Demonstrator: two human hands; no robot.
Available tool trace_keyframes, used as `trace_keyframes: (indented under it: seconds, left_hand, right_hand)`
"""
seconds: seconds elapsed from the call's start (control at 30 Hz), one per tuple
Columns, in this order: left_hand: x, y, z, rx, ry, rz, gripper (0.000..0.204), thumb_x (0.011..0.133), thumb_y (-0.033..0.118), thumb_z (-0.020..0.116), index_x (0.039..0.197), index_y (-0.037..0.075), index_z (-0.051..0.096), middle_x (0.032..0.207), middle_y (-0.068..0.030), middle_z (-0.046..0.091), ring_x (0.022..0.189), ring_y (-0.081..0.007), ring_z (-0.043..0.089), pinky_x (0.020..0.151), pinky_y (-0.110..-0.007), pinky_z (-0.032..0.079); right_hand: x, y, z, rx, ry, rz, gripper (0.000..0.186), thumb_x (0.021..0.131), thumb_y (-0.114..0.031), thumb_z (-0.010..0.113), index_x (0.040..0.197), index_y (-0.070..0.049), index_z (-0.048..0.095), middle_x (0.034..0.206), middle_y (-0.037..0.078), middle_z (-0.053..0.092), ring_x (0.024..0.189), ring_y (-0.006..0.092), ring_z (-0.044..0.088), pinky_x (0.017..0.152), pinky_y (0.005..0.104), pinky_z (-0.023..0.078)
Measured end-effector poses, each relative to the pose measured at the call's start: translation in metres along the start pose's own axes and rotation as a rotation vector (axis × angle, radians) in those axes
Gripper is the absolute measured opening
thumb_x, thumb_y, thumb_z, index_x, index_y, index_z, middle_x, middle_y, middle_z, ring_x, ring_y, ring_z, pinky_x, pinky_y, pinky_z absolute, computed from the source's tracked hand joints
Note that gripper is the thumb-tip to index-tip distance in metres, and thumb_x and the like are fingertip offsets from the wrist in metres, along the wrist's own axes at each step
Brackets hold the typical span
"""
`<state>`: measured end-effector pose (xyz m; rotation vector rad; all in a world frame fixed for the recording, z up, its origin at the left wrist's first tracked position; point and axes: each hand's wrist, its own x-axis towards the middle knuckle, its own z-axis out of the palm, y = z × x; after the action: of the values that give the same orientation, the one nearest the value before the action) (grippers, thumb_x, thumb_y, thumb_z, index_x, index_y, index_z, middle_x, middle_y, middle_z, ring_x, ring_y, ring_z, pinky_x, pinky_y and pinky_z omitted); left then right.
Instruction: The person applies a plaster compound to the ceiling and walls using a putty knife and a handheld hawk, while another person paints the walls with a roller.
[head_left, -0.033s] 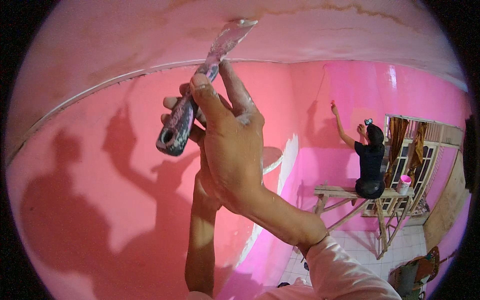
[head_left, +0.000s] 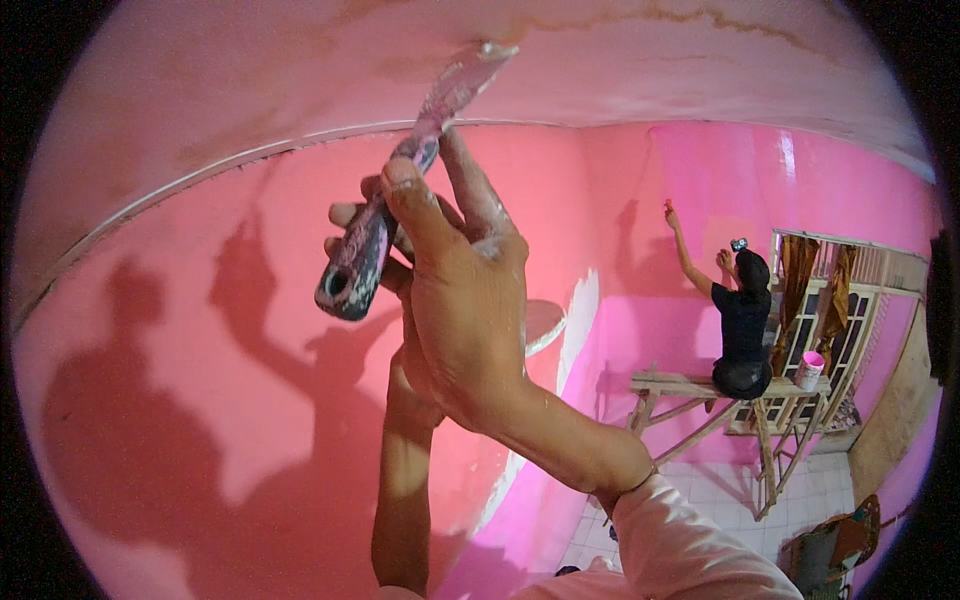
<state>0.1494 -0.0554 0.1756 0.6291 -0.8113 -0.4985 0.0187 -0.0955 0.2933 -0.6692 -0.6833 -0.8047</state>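
A pale pink fabric sleeve [head_left: 690, 545] comes in from the lower edge, right of centre, with a thin dark band [head_left: 637, 482] at its wrist. From it the right hand [head_left: 465, 300] reaches up to the middle of the frame, clamped on a putty knife [head_left: 427, 150] with a dark, paint-smeared handle and a flat metal blade. The thumb presses on the handle, the index finger stretches along toward the blade, and the other fingers curl round. The knife slants from centre left to top centre, its blade end bearing a whitish lump; whether it touches the stained pinkish ceiling [head_left: 300, 70] I cannot tell.

The left hand [head_left: 408, 392] is mostly hidden behind the right one, so its grip cannot be told. Just right of them shows part of a rounded, brownish-pink disc [head_left: 543, 320] with a white edge.

Beyond, a salmon-pink wall [head_left: 300, 450] fills the left, carrying dark shadows. Farther off, at centre right, a person in black [head_left: 742, 325] sits on a rough wooden trestle [head_left: 680, 384], one arm raised toward the wall, beside a white bucket [head_left: 808, 380] with a bright pink inside.
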Motion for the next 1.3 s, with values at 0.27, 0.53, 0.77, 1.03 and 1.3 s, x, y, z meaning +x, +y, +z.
trace_keyframes:
  seconds: [0.27, 0.53, 0.77, 1.03, 1.3]
  left_hand:
    - [-0.072, -0.004, -0.045, -0.149, 0.27, -0.144, 0.025, 0.08, 0.016, 0.046, 0.102, 0.004, 0.05, 0.083, -0.0072, 0.057, 0.071, -0.018, 0.056, 0.057, -0.031, 0.047]
    - [-0.154, -0.009, -0.055, 0.305, 0.585, -0.124, 0.034, 0.069, 0.02, 0.054, 0.097, 0.0, 0.05, 0.082, -0.0116, 0.058, 0.07, -0.0225, 0.056, 0.058, -0.038, 0.048]
    - [-0.214, -0.032, -0.068, -0.095, 0.765, -0.083, 0.036, 0.073, 0.019, 0.051, 0.102, -0.002, 0.048, 0.091, -0.0153, 0.055, 0.08, -0.0258, 0.055, 0.068, -0.041, 0.046]
    - [-0.235, -0.033, -0.03, -0.111, 1.095, -0.063, 0.023, 0.076, 0.031, 0.052, 0.069, 0.009, 0.054, 0.045, -0.0065, 0.048, 0.029, -0.0226, 0.043, 0.022, -0.035, 0.032]
    - [-0.264, -0.046, -0.047, 0.04, 1.152, 0.012, 0.024, 0.076, 0.029, 0.05, 0.061, 0.011, 0.051, 0.042, -0.0086, 0.048, 0.028, -0.022, 0.044, 0.023, -0.033, 0.036]
  right_hand:
    - [0.001, 0.011, -0.016, 0.049, 0.043, 0.026, 0.068, 0.085, -0.015, 0.057, 0.135, 0.002, 0.014, 0.092, 0.015, 0.053, 0.083, 0.0244, 0.06, 0.069, 0.0359, 0.054]
    - [0.038, 0.032, -0.011, 0.088, 0.087, -0.134, 0.076, 0.082, -0.015, 0.062, 0.136, 0.002, 0.012, 0.079, 0.01, 0.058, 0.074, 0.0201, 0.061, 0.066, 0.0333, 0.053]
    - [0.07, 0.06, 0.013, 0.118, 0.109, -0.311, 0.067, 0.081, -0.007, 0.061, 0.135, -0.001, 0.023, 0.079, 0.007, 0.057, 0.069, 0.0125, 0.057, 0.06, 0.0248, 0.05]
    - [0.043, 0.081, -0.001, 0.055, 0.026, -0.187, 0.062, 0.082, -0.002, 0.058, 0.135, -0.002, 0.026, 0.082, 0.007, 0.055, 0.065, 0.0095, 0.054, 0.058, 0.0227, 0.048]
    - [0.062, 0.05, -0.037, -0.002, 0.087, -0.266, 0.063, 0.081, -0.005, 0.06, 0.134, 0.0, 0.026, 0.078, 0.008, 0.056, 0.07, 0.0155, 0.06, 0.058, 0.0267, 0.053]
